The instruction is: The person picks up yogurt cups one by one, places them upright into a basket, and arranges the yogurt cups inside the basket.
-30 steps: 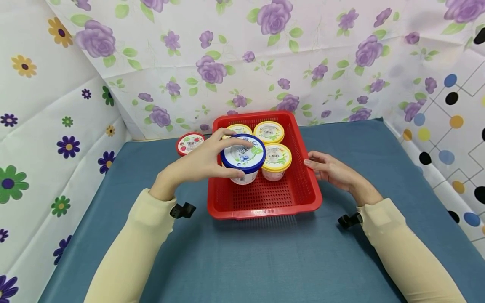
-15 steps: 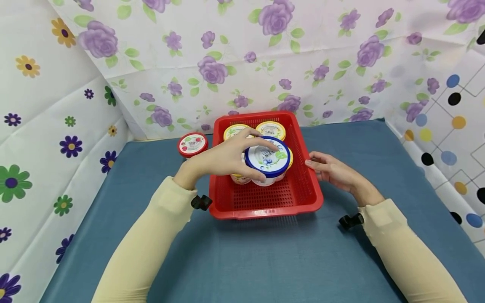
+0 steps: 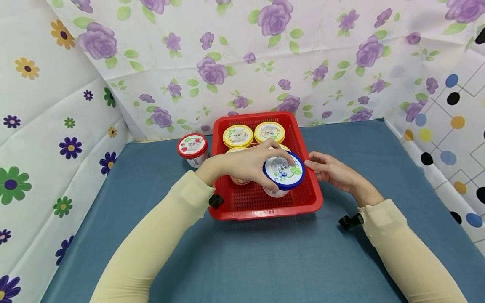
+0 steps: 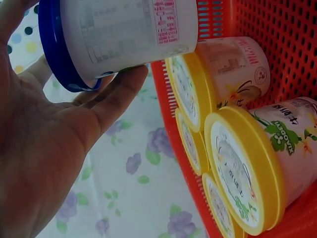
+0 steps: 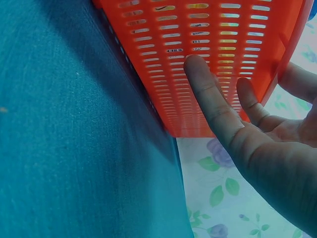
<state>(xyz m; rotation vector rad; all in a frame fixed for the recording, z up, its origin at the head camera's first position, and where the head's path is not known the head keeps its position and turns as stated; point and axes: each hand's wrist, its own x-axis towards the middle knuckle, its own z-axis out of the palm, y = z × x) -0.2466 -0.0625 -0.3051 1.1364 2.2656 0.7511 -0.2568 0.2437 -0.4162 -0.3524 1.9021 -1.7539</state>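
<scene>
My left hand point(image 3: 251, 164) grips a blue-lidded tub point(image 3: 284, 170) around its lid and side, over the front right part of the red basket point(image 3: 265, 213). In the left wrist view, the tub's white side point(image 4: 129, 32) shows, with fingers curled beneath it. Yellow-lidded tubs point(image 3: 238, 135), several of them, stand upright in the back part of the basket, two partly covered by the left hand and the blue-lidded tub. At the basket's right side, my right hand point(image 3: 333, 170) holds the rim, with fingers point(image 5: 218, 109) along the slotted outer wall.
A red-lidded tub point(image 3: 193, 147) stands on the blue cloth point(image 3: 242, 261), just left of the basket. Behind the cloth rises a flowered sheet point(image 3: 212, 71), with patterned sheets on the left point(image 3: 57, 168) and right point(image 3: 439, 139).
My left hand has carried the blue-lidded tub rightward and toward the front of the basket, uncovering the back left yellow-lidded tub and the red-lidded one. The right hand stays at the rim.
</scene>
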